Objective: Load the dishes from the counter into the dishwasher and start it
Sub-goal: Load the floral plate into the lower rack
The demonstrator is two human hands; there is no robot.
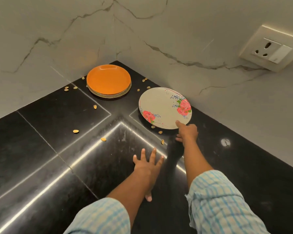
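Right arm is stretched forward over the black polished stone counter (41, 132), with its light blue checked sleeve (218, 200) pushed up to about the elbow. Right hand (187, 131) is at the near rim of the round cream plate with pink rose print (162, 107). The thumb (178, 123) lies on top of the rim and the other fingers (178, 138) curl below it, so it's a pinch grip on the edge. The plate looks tipped, near edge raised and a dark shadow under it. Can't tell if the far edge touches the counter.

Left arm reaches forward beside the right one, palm down. Left hand (146, 166) lies flat on the counter, well short of the rose plate. Its fingers (153, 153) are straight and spread wide, thumb out to the near side, holding nothing.

Round orange plate (108, 79) sits on top of a short stack of beige plates (108, 96) in the back corner, left of the rose plate and apart from it, with neither hand on it.

Pale nut shells (75, 131) are scattered on the counter around both plates. The grey-veined marble wall (159, 31) wraps the corner. A cream wall socket with switch (271, 49) sits on the right wall.
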